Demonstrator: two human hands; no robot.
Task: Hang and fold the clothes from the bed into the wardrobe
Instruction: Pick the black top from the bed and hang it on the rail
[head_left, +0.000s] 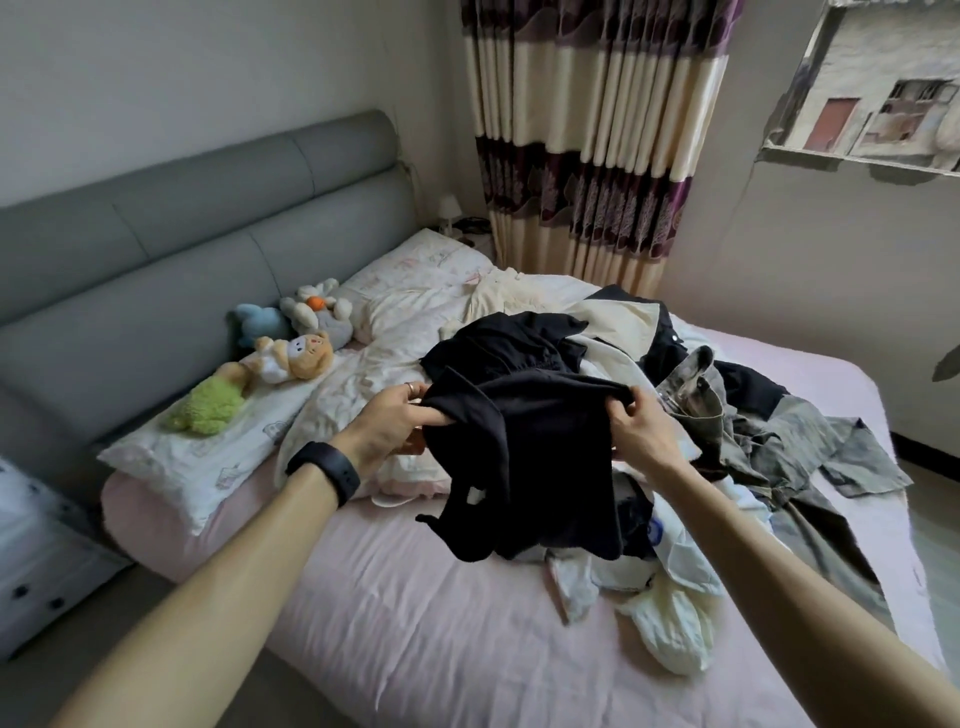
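**A:** Where is the black top (524, 457)?

**B:** Held up over the bed (415, 623), stretched between the two hands, just in front of the pile (727, 415); whether its lower edge touches the sheet I cannot tell.

**A:** And the hands?

**B:** Both are grasping it; the left hand (392, 423) has its fingers curled round one bunched end of the upper edge; the right hand (641, 431) pinches the other end, fingers folded over the cloth.

**A:** How will it handle?

**B:** Light and limp, I judge; it sags in the middle and folds on itself, so it has no stiffness to help; soft cloth like this clings rather than slips; nothing about it looks fragile.

**A:** Where should it be held?

**B:** At the shoulder seams or the hem corners, one in each hand, well spread; bunched grips like these keep it crumpled; a shake from two corners should let it drop flat for folding, or open the neck for a hanger.

**A:** Any snag?

**B:** A narrow strip dangles at its lower left; it could catch on the pile.
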